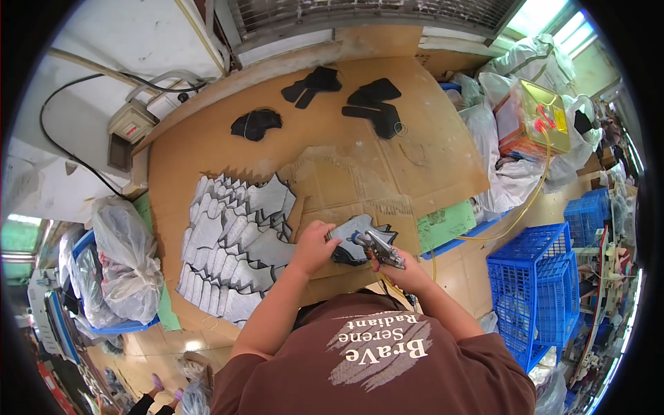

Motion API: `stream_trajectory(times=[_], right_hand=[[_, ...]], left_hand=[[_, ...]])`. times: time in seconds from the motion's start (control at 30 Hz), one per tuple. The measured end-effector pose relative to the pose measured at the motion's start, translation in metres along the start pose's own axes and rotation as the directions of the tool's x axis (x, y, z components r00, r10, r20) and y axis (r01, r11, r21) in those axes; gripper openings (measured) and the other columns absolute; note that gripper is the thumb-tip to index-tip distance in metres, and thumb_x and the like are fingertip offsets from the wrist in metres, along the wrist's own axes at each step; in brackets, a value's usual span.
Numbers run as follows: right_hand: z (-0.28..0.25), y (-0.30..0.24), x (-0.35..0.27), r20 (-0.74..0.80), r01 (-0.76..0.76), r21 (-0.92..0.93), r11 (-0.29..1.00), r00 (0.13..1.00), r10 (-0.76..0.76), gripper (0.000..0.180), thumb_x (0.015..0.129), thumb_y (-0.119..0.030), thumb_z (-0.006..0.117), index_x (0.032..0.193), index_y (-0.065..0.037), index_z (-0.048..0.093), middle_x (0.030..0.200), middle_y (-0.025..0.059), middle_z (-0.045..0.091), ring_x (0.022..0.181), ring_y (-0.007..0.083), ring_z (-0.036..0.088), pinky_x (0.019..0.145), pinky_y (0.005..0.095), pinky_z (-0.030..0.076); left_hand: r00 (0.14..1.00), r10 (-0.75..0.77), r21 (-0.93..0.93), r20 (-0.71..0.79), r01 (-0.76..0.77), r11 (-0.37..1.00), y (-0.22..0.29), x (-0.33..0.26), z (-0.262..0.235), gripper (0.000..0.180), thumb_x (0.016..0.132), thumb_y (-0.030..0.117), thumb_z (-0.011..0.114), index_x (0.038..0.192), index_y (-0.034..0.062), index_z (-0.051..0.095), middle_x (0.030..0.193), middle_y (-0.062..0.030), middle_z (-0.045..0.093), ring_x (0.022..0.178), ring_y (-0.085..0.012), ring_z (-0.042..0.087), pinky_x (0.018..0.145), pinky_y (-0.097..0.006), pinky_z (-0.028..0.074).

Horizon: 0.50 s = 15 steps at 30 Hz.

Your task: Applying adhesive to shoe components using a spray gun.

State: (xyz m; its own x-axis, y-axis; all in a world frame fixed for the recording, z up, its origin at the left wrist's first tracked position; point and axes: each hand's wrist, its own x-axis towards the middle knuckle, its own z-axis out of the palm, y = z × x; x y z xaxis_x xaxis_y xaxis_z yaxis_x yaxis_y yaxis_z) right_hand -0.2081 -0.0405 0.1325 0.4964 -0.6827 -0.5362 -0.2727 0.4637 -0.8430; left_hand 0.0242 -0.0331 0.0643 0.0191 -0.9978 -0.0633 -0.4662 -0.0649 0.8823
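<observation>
I'm riding along remotely on the head cam, and the right hand (404,271) is wrapped around a spray gun (380,250), shiny silvery metal with a blue bit at the nozzle. The gun sits just below and right of the middle of the frame, its front right over a grey piece (361,223) with a soft, matte look and dark edges. That piece lies on top of some darker ones. The left hand (315,243) has its fingers bent at the piece's left edge; I can't tell from here if they're actually pinching it or just resting there.

Left of centre I've got a big spread of grey pieces (232,238), overlapping in rows like shingles, all curves and jagged points. Up top there are flat black pieces (377,107) with rounded corners. Everything's lying on brown cardboard (443,152), torn in the middle so the corrugated ribs show.

Upper right: a boxy can (532,121) with a yellowish top and a thin yellow hose (536,190) curving down. Far right, blue lattice-walled plastic crates (532,297). Left edge, crinkly translucent plastic bags (124,256).
</observation>
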Motion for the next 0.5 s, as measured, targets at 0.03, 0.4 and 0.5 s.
stream_trajectory(times=[0.03,0.4,0.5], right_hand=[[-0.0001,0.0013,0.0009,0.005,0.006,0.007,1.000,1.000,-0.006,0.020,0.078,-0.007,0.055,0.097,-0.003,0.056,0.084,0.0006,0.057,0.080,0.0095,0.052,0.075,0.0247,0.042],[-0.0002,0.0068,0.0059,0.019,-0.022,-0.031,0.999,1.000,0.023,0.022,0.078,-0.006,0.059,0.099,-0.003,0.056,0.083,0.0005,0.057,0.078,0.0091,0.051,0.072,0.0247,0.042],[-0.0050,0.0088,0.0050,-0.025,-0.039,-0.043,0.998,0.999,0.038,0.023,0.078,-0.006,0.059,0.100,-0.004,0.056,0.083,0.0003,0.057,0.079,0.0088,0.051,0.071,0.0251,0.042]], left_hand=[[1.000,0.003,-0.001,0.001,-0.003,1.000,-0.0005,0.0001,0.0025,0.030,0.069,0.010,0.069,0.096,-0.0007,0.062,0.079,-0.0134,0.056,0.072,-0.0274,0.055,0.065,-0.035,0.045],[0.997,0.020,-0.023,-0.068,-0.022,1.000,-0.0025,-0.0012,0.0099,0.020,0.070,0.001,0.064,0.090,-0.0022,0.063,0.081,-0.0153,0.058,0.071,-0.0291,0.057,0.065,-0.034,0.046],[0.997,0.030,-0.025,-0.075,-0.032,0.999,-0.0037,-0.0014,0.0107,0.020,0.071,0.001,0.063,0.090,-0.0017,0.063,0.082,-0.0156,0.059,0.072,-0.0294,0.057,0.066,-0.034,0.046]])
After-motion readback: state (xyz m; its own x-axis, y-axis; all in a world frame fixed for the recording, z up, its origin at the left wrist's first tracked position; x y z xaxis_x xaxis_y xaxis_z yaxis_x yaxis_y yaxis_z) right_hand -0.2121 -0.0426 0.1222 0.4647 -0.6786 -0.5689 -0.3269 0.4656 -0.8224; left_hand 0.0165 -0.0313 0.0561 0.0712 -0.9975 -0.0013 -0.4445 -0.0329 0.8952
